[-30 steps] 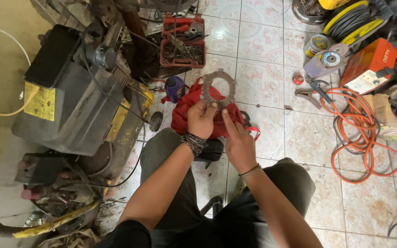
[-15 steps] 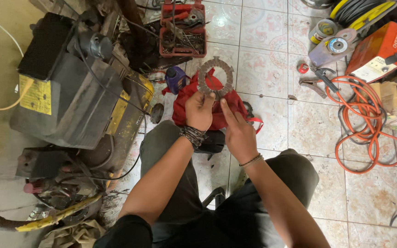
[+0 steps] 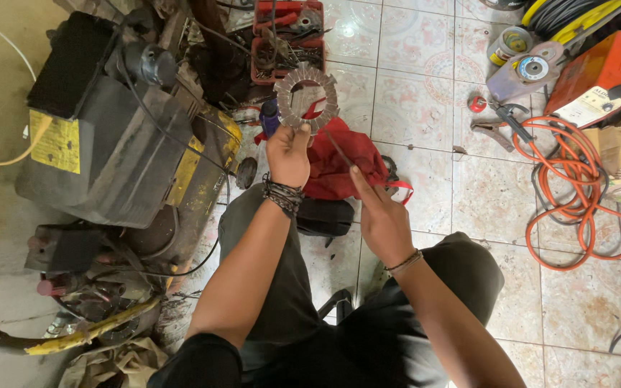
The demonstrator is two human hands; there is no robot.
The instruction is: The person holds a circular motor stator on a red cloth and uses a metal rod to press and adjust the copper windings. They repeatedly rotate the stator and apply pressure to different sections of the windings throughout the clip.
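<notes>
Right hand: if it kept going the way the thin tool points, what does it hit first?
Probably the toothed metal ring held up by the left hand. The right hand aims its thin rod up-left at the ring's lower edge; depth unclear.

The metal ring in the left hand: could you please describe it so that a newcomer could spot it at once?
Start at the big grey machine on the left of the tiled floor; just right of it, the left hand holds up the metal ring above a red cloth. It is flat, grey and toothed round its rim, with a wide open centre, unlike the orange cable coiled at right.
</notes>
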